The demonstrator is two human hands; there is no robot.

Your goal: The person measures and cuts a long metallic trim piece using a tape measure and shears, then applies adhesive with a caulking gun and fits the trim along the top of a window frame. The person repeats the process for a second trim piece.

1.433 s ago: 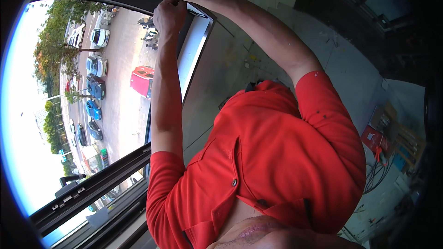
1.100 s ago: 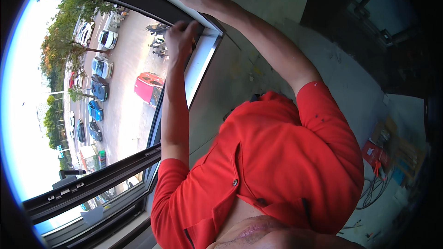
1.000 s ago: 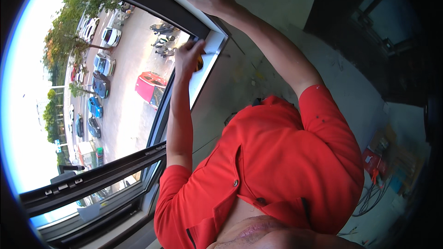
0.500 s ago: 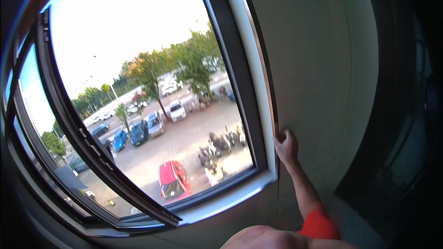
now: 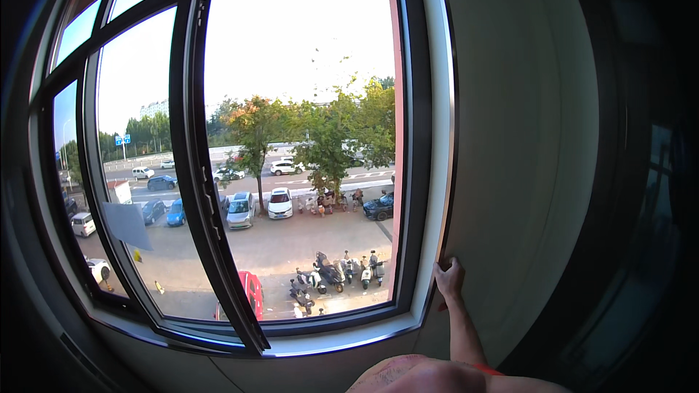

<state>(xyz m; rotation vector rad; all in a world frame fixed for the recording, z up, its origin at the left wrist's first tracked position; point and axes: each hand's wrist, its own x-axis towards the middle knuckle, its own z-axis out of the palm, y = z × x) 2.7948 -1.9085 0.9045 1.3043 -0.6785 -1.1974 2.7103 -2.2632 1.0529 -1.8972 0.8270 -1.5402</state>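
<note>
One pale sheet (image 5: 128, 225) shows against the left glass (image 5: 138, 160), seemingly stuck there. Next, the dark sash (image 5: 191, 145) stands swung open, its fittings exposed. My left hand is out of view. Farther right, the pale window trim (image 5: 440, 138) meets the wall (image 5: 517, 138); my right hand (image 5: 450, 276) touches its low outer edge, perhaps for steadiness, fingers curled, though whether clamped I cannot tell.

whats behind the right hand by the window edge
Grey wall shows behind and around the right hand, with the window's pale side trim just to its left. The part of the wall and edge that the hand covers cannot be seen.
</note>
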